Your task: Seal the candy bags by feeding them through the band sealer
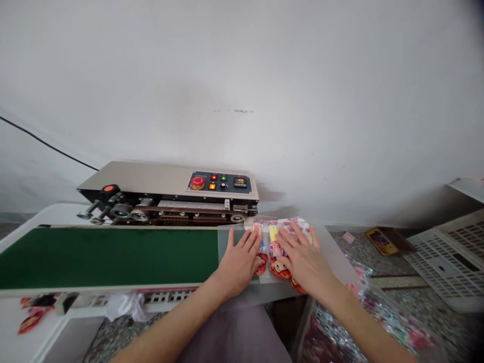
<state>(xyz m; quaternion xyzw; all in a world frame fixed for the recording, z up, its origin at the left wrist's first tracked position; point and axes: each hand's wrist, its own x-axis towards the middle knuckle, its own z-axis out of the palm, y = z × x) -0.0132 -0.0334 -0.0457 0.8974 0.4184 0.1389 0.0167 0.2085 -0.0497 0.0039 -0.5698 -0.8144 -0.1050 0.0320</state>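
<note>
Both hands rest flat on printed packets at the right end of a band sealing machine (pixel 166 182). My left hand (pixel 240 259) has its fingers spread over a clear plastic bag and a packet (pixel 260 264) with a cartoon character on it. Beside it, my right hand (pixel 302 254) lies open across more of the same packets (pixel 279 267), which overlap under the palm. The fingers hide part of the printing. The bag's upper edge lies close to the machine's rollers (pixel 237 218). A green conveyor belt (pixel 113 257) runs off to the left.
The control panel (pixel 221 182) has a red emergency button and lit switches. On the floor at right are a large bag of shiny packets (pixel 363 322), a small box (pixel 385 241) and a plastic crate (pixel 454 262). White crumpled plastic (pixel 126 306) hangs below the belt.
</note>
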